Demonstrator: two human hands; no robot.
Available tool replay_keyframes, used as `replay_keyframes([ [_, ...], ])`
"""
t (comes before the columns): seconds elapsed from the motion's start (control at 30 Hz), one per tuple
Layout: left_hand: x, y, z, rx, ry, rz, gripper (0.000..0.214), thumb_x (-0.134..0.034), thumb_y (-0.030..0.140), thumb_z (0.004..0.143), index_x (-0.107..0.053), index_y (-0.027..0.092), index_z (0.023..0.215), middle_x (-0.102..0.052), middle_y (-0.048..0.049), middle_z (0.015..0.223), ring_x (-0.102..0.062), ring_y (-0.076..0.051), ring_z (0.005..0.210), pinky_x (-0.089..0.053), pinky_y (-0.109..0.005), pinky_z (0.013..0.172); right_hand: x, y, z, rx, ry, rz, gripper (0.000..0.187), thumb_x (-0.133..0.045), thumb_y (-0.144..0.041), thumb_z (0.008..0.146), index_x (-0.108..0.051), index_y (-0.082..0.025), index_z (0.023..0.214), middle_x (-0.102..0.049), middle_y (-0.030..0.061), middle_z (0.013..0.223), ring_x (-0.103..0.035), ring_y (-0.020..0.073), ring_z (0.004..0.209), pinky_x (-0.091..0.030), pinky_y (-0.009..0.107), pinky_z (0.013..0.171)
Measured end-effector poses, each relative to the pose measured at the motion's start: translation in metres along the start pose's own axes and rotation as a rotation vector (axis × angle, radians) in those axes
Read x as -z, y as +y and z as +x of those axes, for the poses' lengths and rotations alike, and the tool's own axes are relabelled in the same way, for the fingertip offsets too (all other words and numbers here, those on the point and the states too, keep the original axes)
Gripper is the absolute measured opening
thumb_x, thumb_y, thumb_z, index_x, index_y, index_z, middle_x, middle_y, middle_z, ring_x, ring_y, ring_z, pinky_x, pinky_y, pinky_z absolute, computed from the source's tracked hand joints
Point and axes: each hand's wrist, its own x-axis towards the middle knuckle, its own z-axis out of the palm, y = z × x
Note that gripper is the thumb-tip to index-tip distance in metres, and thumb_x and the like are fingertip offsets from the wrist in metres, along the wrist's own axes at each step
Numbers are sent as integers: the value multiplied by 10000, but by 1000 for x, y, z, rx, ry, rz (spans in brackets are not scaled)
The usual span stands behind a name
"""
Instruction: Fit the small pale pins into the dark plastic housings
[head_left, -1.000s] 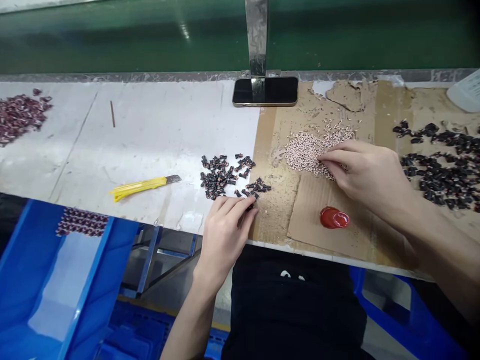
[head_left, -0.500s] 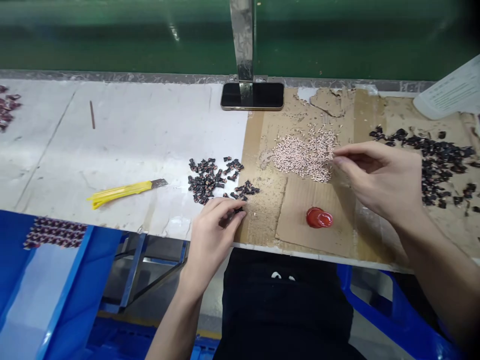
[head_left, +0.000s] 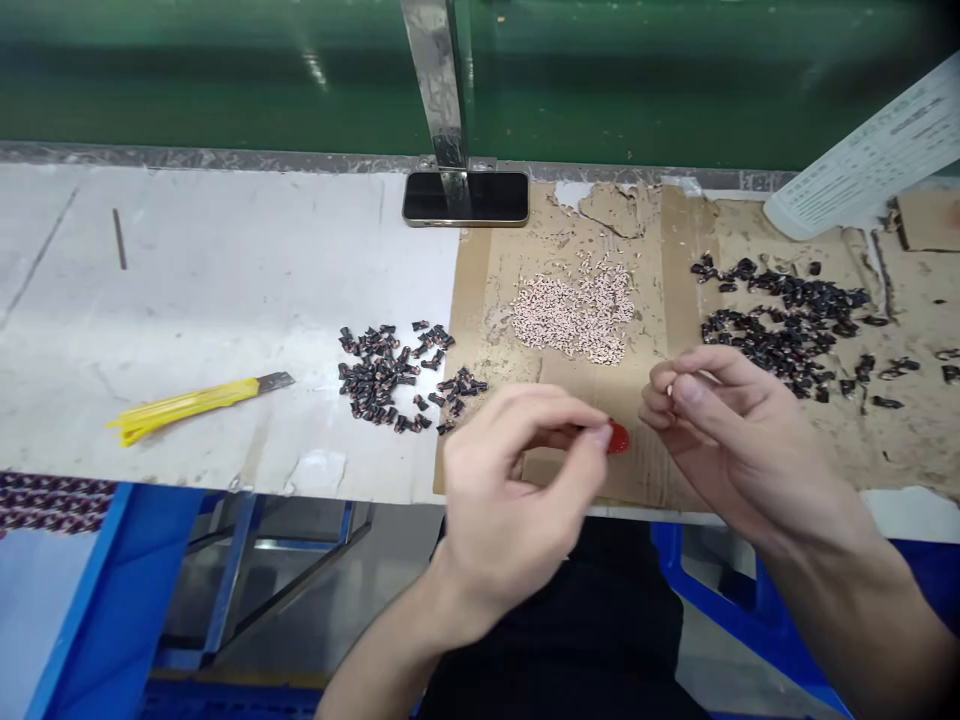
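My left hand (head_left: 517, 490) is in a pinch over the front of the cardboard, with a small dark piece just showing at its fingertips. It partly hides a red cap-like cup (head_left: 619, 437). To the right, my right hand (head_left: 739, 435) pinches a tiny pale piece (head_left: 670, 389) between thumb and forefinger. The two hands are close but apart. Behind them spreads a heap of tiny pinkish pieces (head_left: 574, 312). Small black pieces (head_left: 379, 375) lie left of my left hand, and a larger scatter of black pieces (head_left: 787, 320) lies beyond my right hand.
A phone (head_left: 465, 198) lies at the back beside a metal post (head_left: 442, 90). A yellow-handled blade (head_left: 199, 405) and a thin brown stick (head_left: 119, 239) rest on the left. A white bottle-like container (head_left: 862, 150) leans in at right. A blue bin (head_left: 112, 600) stands below left.
My left hand has lifted from the black pieces and moved right, near the red cup. My right hand has left the pinkish heap and come nearer me. The view has shifted right.
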Motion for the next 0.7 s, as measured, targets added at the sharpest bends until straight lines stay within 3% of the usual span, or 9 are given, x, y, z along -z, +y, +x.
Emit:
replay_keyframes([
  [0.13,-25,-5,0,-188,45,140,132,-792,44,872,-772,139,961,-787,-47,934,-753,-117,846,-652,-195,825,-7,5,-12,56,0,16,111,-896,-259,817,-809,-293,877,-788,-67,831,-724,34,675,-609,86,672],
  [0.33,-22,-9,-2,-319,14,311,110,-766,47,902,-790,97,997,-803,-79,947,-771,-127,845,-633,-182,841,-7,17,-21,257,50,-190,156,-868,-198,850,-803,-300,947,-810,-57,883,-777,61,775,-636,109,776],
  [0.47,-21,-7,-2,-250,0,275,112,-729,43,916,-788,123,966,-806,-62,922,-764,-124,833,-634,-194,828,-6,21,-25,307,57,-241,165,-834,-171,881,-805,-296,983,-815,-50,921,-786,65,834,-638,107,814],
  [0.7,-16,-4,0,-64,-46,62,137,-751,13,880,-789,142,910,-815,-39,905,-763,-103,835,-631,-173,850,-1,16,-28,267,-97,-307,203,-756,-146,943,-804,-311,1051,-789,-36,1061,-758,59,990,-613,92,880],
])
